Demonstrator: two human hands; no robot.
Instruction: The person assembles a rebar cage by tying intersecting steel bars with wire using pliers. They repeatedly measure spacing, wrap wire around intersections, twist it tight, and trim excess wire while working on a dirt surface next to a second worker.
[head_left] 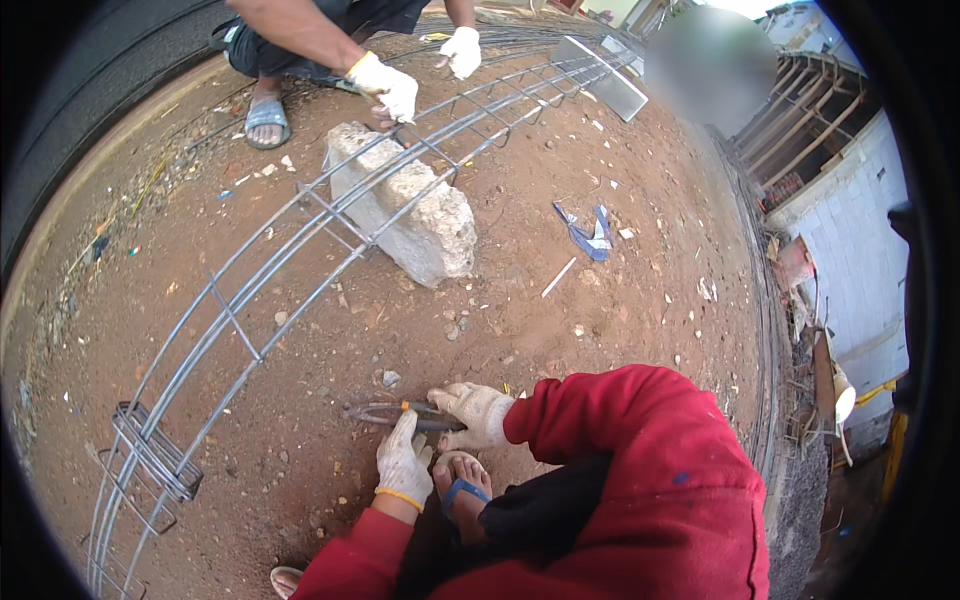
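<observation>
Both my hands wear pale work gloves, low over the dirt in front of my sandalled foot. Between them is a dark metal tool with two long arms, resembling pincers, with a small orange spot near its middle. My right hand is closed around its right end, which the glove partly hides. From below, my left hand reaches up with its fingertips at the tool's middle; its grip looks closed there, though the finger undersides are hidden. Ahead and to the left runs a long rebar cage, apart from my hands.
A large rough stone block sits under the cage. Across it, a co-worker's gloved hands are at the bars. Several bundled stirrups hang around the cage's near end. A blue-and-white scrap lies on the dirt; a pale block wall stands right.
</observation>
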